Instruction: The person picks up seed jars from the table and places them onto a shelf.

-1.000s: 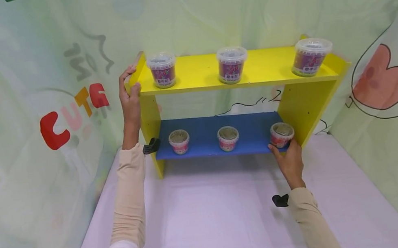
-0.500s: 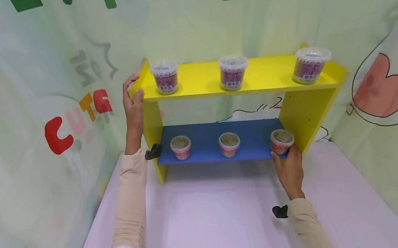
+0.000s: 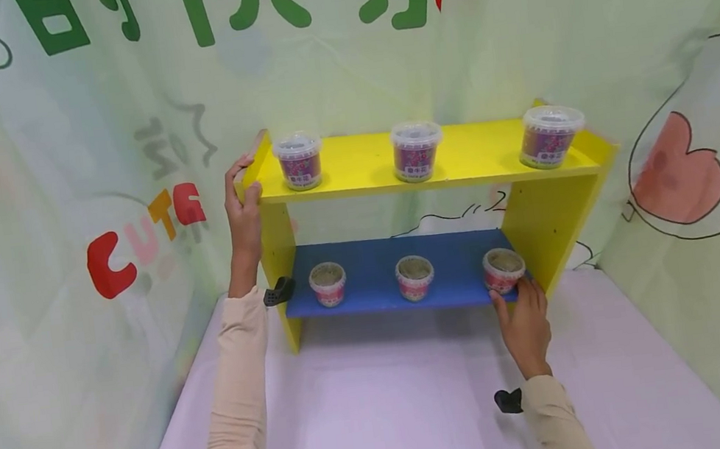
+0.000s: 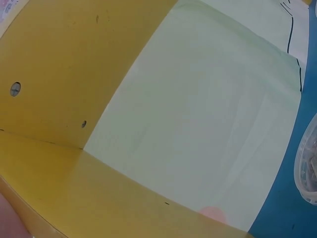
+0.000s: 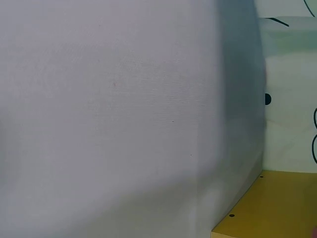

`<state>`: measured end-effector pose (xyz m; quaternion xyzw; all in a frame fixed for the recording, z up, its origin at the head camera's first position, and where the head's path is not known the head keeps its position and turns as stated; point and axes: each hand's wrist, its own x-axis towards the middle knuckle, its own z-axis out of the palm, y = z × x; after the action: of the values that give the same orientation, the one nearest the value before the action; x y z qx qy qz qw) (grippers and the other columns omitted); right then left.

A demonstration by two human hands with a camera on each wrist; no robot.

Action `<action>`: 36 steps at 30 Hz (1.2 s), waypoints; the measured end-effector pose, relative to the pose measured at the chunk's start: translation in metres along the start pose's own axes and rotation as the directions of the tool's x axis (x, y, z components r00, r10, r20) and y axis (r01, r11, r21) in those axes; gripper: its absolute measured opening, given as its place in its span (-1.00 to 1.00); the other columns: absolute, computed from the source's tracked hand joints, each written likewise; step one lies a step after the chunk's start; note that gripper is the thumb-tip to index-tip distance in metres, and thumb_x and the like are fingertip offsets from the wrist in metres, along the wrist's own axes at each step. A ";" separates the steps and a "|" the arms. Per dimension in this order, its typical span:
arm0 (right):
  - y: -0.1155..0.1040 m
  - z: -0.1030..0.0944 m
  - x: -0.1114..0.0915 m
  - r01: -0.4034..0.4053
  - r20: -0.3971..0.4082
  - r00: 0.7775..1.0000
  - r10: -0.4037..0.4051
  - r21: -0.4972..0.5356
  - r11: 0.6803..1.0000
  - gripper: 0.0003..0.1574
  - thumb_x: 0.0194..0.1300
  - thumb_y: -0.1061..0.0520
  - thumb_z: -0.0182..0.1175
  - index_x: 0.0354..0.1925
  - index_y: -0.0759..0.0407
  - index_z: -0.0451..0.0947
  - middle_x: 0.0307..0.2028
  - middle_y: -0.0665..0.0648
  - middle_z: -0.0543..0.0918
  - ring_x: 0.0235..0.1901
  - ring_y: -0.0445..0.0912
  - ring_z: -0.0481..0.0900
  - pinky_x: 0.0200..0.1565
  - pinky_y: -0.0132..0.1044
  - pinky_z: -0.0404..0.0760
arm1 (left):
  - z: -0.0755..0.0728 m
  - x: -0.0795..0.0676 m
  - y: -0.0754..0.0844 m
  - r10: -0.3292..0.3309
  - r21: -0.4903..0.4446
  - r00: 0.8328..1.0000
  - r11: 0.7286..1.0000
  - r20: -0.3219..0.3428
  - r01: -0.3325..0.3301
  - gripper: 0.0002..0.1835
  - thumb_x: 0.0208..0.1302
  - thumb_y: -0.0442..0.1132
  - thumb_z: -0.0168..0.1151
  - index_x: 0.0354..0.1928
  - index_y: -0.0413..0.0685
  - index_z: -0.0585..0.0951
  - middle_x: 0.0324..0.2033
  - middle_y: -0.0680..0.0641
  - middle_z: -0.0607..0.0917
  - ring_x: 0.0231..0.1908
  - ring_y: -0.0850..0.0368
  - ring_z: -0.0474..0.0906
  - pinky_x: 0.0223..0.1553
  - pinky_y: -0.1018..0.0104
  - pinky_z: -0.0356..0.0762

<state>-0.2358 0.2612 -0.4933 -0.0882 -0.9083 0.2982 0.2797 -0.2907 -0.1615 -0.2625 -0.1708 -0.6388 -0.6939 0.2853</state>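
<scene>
A yellow two-tier shelf (image 3: 356, 194) with a blue lower board (image 3: 369, 303) stands on the table. My left hand (image 3: 243, 219) grips its upper left end, thumb at the front edge, fingers over the outside. My right hand (image 3: 526, 324) holds the lower right end: thumb at the blue board's front edge, fingers beside the side panel (image 3: 547, 225) and just by the right pink-labelled tub (image 3: 504, 272). Two more such tubs, a left one (image 3: 328, 286) and a middle one (image 3: 415, 279), sit on the blue board. In the left wrist view, the yellow side panel (image 4: 64, 74) fills the upper left.
On the top tier stand three purple-labelled lidded tubs: left (image 3: 300, 163), middle (image 3: 416, 153) and right (image 3: 549, 140). A pale purple cloth (image 3: 395, 413) covers the table. Printed fabric walls (image 3: 123, 133) enclose the back and sides.
The head view has tilted up, so everything sits lower in it. The shelf's right end has shifted slightly left, with its tubs and my right hand. Both hands keep their holds.
</scene>
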 end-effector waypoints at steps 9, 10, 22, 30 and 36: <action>-0.002 -0.004 0.002 -0.059 0.075 0.995 0.060 -0.014 0.998 -0.07 0.41 -0.21 0.05 0.48 0.24 0.01 0.43 0.32 0.20 0.44 0.17 0.06 0.10 0.42 0.39 | 0.000 -0.001 -0.003 0.002 -0.052 1.000 0.999 0.007 -0.002 -0.48 0.37 -0.37 -0.12 0.35 -0.29 0.22 0.34 -0.24 0.28 -0.13 0.23 0.43 -0.10 0.57 0.55; -0.002 -0.004 0.001 -0.063 0.080 0.995 0.064 -0.014 0.998 -0.07 0.41 -0.21 0.05 0.49 0.23 0.00 0.43 0.32 0.19 0.43 0.18 0.06 0.10 0.43 0.38 | 0.000 -0.001 -0.003 0.002 -0.051 1.000 0.999 0.008 -0.002 -0.48 0.37 -0.37 -0.12 0.35 -0.30 0.22 0.34 -0.26 0.28 -0.13 0.23 0.43 -0.10 0.57 0.54; -0.006 -0.008 0.005 -0.064 0.100 0.993 0.066 -0.019 0.998 -0.04 0.40 -0.22 0.07 0.50 0.23 -0.02 0.44 0.33 0.19 0.43 0.20 0.06 0.17 0.42 0.32 | -0.003 0.006 -0.015 0.018 -0.035 1.000 0.999 0.005 -0.018 -0.48 0.37 -0.34 -0.13 0.37 -0.26 0.22 0.34 -0.34 0.27 -0.20 0.24 0.44 -0.18 0.57 0.54; -0.004 -0.007 0.007 -0.071 0.101 0.992 0.072 -0.011 0.997 -0.05 0.39 -0.22 0.08 0.49 0.22 0.01 0.43 0.31 0.21 0.43 0.19 0.08 0.19 0.40 0.33 | -0.006 0.013 -0.031 0.005 -0.031 1.000 1.000 -0.015 -0.005 -0.51 0.38 -0.30 -0.10 0.35 -0.05 0.28 0.29 -0.18 0.36 -0.18 0.19 0.48 -0.18 0.54 0.58; -0.005 -0.008 0.008 -0.086 0.105 0.991 0.088 -0.015 0.996 -0.05 0.39 -0.23 0.07 0.49 0.20 0.01 0.43 0.31 0.21 0.42 0.20 0.08 0.17 0.40 0.34 | -0.004 0.013 -0.032 -0.005 -0.016 0.999 1.000 -0.033 0.004 -0.56 0.36 -0.26 -0.07 0.28 0.09 0.34 0.23 -0.09 0.40 -0.14 0.16 0.49 -0.13 0.53 0.58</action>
<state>-0.2381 0.2643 -0.4814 -0.1134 -0.9187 0.3094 0.2176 -0.3199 -0.1671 -0.2804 -0.1602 -0.6286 -0.7024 0.2929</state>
